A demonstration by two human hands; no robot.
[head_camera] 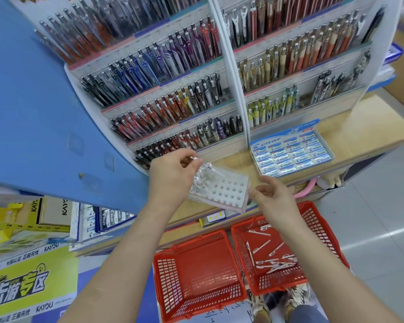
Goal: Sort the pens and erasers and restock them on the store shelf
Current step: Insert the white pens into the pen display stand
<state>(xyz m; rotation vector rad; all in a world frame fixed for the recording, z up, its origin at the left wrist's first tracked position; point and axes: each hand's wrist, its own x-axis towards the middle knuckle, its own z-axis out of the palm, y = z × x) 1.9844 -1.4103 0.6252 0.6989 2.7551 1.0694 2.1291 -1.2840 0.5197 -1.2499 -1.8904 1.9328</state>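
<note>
Restocking pens: left hand (170, 173) pinches white pen (196, 159) over holed rack (222, 190) at shelf (359, 136) front edge; right hand (272, 194) steadies rack corner. Next: seat pen, fetch more from right basket (317, 220).

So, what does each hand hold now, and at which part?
The left hand pinches a white pen near its upper end, over the clear pen holder. Whether the right hand grips the holder cannot be told.

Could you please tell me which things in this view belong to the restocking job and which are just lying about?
Job:
- white pens loose in the right red basket
- clear holed pen holder, left hand slotting a pen
- Pilot eraser box
- pen shelf

Lying about:
- empty left red basket
- yellow Kayou boxes
- pink plush item
</note>
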